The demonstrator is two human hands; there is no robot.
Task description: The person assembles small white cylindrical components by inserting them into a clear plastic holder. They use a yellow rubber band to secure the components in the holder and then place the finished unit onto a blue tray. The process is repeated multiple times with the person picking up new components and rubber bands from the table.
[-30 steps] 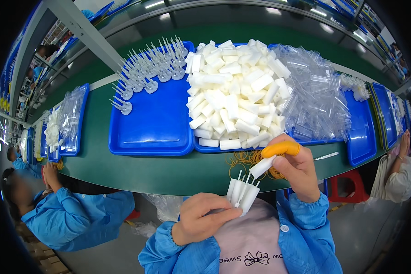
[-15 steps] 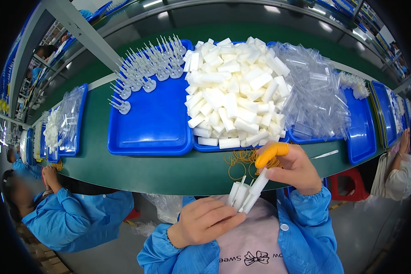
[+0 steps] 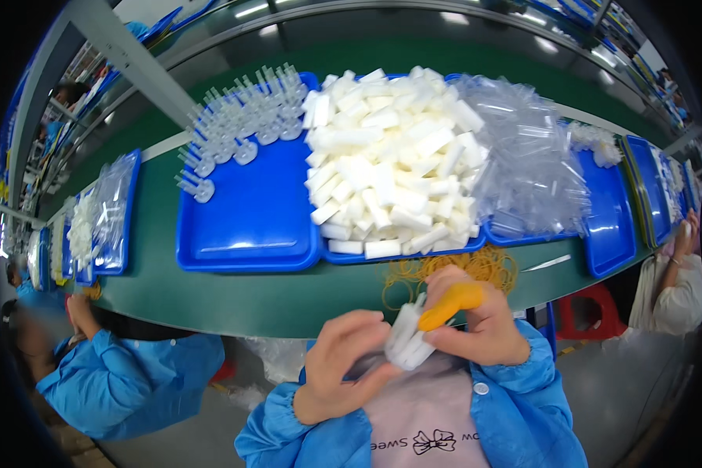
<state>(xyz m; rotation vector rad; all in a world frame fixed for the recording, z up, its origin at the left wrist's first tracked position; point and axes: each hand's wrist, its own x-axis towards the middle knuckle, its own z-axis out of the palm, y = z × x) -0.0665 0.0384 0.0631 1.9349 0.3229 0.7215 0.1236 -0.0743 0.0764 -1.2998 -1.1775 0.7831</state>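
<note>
My left hand (image 3: 343,363) and my right hand (image 3: 476,331) meet just below the table's front edge. Together they grip a small bundle of white foam sticks (image 3: 408,342). An orange finger cot (image 3: 449,303) covers my right index finger, which lies across the bundle. A loose heap of yellow rubber bands (image 3: 452,269) lies on the green table just beyond my hands. A big pile of white foam sticks (image 3: 386,164) fills the blue tray (image 3: 351,256) behind it.
A blue tray (image 3: 246,226) on the left holds several clear plastic pieces (image 3: 238,129) along its far edge. Clear plastic bags (image 3: 526,164) lie piled on a blue tray (image 3: 608,226) to the right. A person in a blue coat (image 3: 125,378) sits at my left, another person (image 3: 678,273) at right.
My right hand brought one foam stick down into the bundle in my left hand. Both hands then closed around the bundle and drew it lower, toward my body.
</note>
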